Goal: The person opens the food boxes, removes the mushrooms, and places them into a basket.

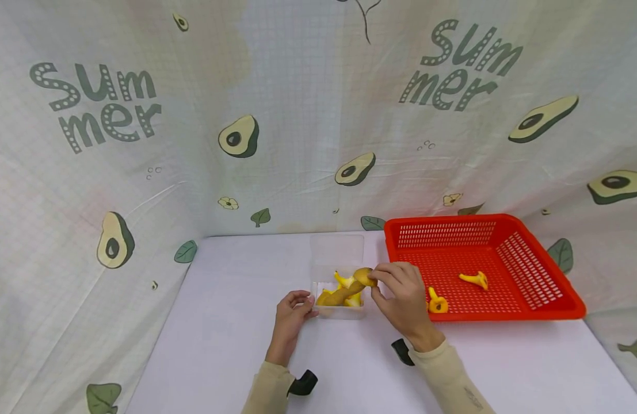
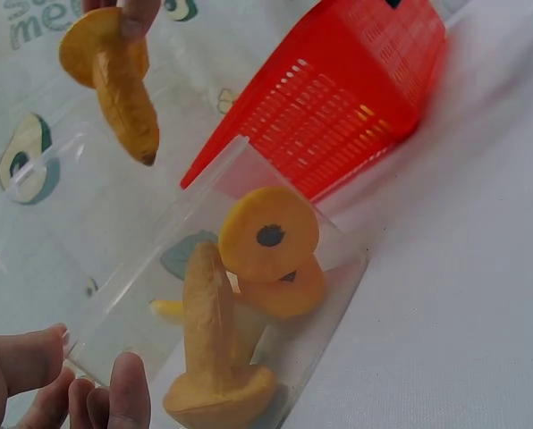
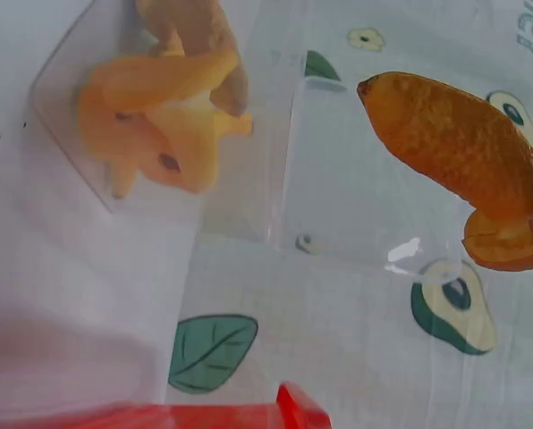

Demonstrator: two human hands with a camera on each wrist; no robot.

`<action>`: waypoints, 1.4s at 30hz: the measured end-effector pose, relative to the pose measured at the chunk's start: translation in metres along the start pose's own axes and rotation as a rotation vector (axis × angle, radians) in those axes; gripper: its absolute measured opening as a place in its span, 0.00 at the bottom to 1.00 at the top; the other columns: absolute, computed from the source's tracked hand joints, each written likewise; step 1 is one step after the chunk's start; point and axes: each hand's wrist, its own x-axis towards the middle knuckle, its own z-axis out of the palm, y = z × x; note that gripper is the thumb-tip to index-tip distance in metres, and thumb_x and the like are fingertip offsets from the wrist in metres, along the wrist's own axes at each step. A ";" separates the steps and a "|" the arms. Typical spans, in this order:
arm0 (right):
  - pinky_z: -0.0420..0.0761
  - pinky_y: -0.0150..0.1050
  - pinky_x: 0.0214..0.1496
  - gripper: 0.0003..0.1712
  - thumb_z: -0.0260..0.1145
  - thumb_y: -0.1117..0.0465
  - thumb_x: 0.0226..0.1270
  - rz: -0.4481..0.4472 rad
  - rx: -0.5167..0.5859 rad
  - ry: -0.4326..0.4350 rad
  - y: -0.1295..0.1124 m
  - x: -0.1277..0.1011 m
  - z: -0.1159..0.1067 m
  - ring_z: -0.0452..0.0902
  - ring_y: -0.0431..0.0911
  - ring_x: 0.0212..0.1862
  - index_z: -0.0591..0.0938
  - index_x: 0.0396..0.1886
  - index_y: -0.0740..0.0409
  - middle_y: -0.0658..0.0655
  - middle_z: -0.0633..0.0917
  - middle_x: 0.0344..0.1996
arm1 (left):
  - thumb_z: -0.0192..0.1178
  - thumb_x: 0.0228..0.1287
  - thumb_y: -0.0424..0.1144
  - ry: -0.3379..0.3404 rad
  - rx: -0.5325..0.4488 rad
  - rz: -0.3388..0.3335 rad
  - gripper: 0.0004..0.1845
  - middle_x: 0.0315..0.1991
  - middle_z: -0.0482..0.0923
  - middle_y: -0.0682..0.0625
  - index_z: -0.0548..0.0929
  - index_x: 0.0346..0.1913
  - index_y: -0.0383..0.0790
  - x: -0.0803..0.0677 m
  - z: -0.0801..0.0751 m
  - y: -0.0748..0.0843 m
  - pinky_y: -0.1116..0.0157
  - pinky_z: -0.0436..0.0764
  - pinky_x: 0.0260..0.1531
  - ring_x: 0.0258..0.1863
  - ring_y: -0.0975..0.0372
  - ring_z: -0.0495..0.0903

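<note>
My right hand (image 1: 403, 296) pinches a brownish-yellow toy mushroom (image 1: 365, 277) by its cap, with the stem pointing down over a clear plastic box (image 1: 339, 312). In the right wrist view the held mushroom (image 3: 454, 138) hangs apart from those inside. My left hand (image 1: 289, 319) grips the left side of the box, thumb by the rim and fingers lower down. Several yellow and brownish mushrooms lie in the box; the left wrist view shows a brown one (image 2: 208, 322) beside a round orange cap (image 2: 268, 234). The hinged lid (image 1: 337, 250) is folded back, away from me.
To the right stands a red perforated basket (image 1: 504, 315), holding a yellow mushroom (image 1: 475, 280) in its middle and another (image 1: 438, 303) near its front left. My right hand partly hides that corner. Behind the white table (image 1: 220, 322) hangs a printed curtain (image 1: 297, 172).
</note>
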 end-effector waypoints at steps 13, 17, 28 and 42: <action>0.66 0.40 0.45 0.08 0.69 0.64 0.62 -0.016 -0.036 0.130 0.018 -0.004 -0.033 0.76 0.62 0.41 0.89 0.35 0.65 0.63 0.89 0.36 | 0.64 0.73 0.26 -0.011 -0.008 -0.005 0.13 0.42 0.78 0.45 0.77 0.56 0.22 -0.001 -0.001 0.002 0.65 0.92 0.39 0.34 0.62 0.77; 0.64 0.37 0.47 0.13 0.67 0.60 0.64 0.037 -0.065 0.139 0.029 -0.008 -0.046 0.75 0.63 0.40 0.89 0.36 0.67 0.66 0.88 0.36 | 0.64 0.73 0.26 -0.007 -0.006 -0.010 0.13 0.42 0.77 0.46 0.77 0.55 0.22 -0.001 -0.001 0.002 0.66 0.92 0.39 0.34 0.62 0.77; 0.62 0.36 0.53 0.21 0.80 0.80 0.45 0.283 -0.139 0.124 0.052 -0.018 -0.082 0.73 0.64 0.44 0.87 0.43 0.71 0.71 0.88 0.41 | 0.63 0.74 0.26 -0.011 0.006 -0.019 0.14 0.42 0.77 0.45 0.77 0.57 0.21 0.000 0.000 0.001 0.67 0.91 0.39 0.34 0.61 0.77; 0.64 0.37 0.49 0.19 0.76 0.77 0.60 0.535 -0.217 0.105 0.068 -0.023 -0.100 0.72 0.66 0.49 0.86 0.52 0.73 0.74 0.86 0.50 | 0.64 0.75 0.28 -0.013 0.018 -0.023 0.15 0.44 0.77 0.46 0.78 0.58 0.23 0.001 -0.002 0.001 0.64 0.92 0.43 0.36 0.60 0.77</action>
